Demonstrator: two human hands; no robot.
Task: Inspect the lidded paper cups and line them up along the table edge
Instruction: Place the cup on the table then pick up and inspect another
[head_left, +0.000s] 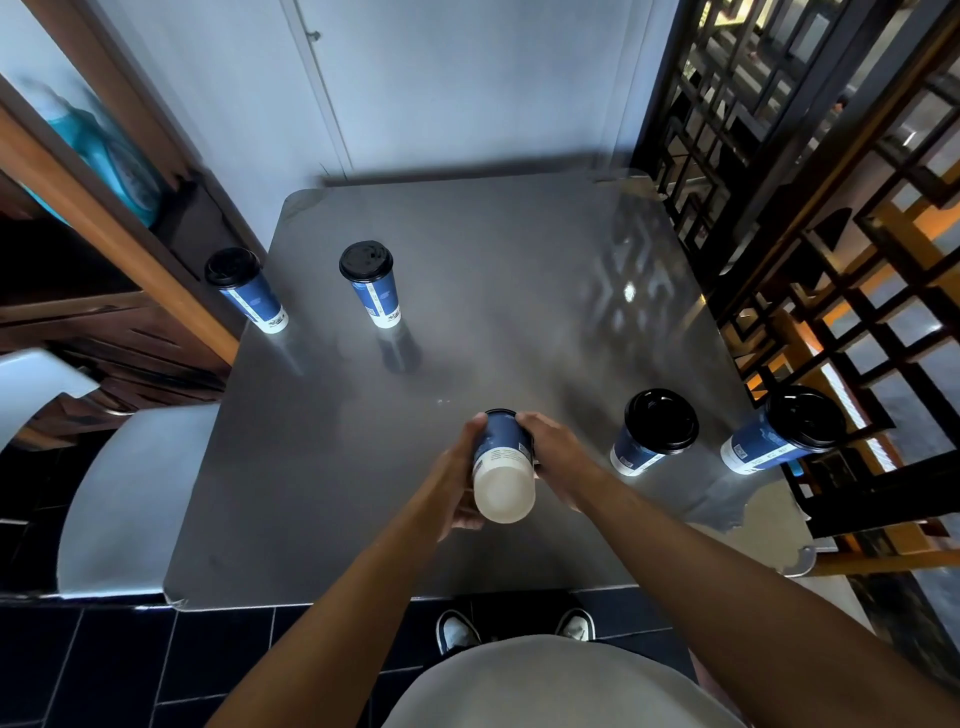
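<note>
I am watching the left hand (457, 486) and right hand (553, 447) clamping the tipped cup (503, 462), base toward me, fingers wrapping both sides; squeezing harder risks popping its hidden lid loose.

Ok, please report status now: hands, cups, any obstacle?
Both hands, left and right, hold one tilted cup, base toward camera. Four cups stand apart. Nothing blocking.

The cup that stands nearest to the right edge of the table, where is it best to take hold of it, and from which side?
Probably the blue side wall of the far-right cup, below its black lid. It stands upright, so come from the near side with the right hand; another cup crowds its left, the lattice screen its right.
</note>
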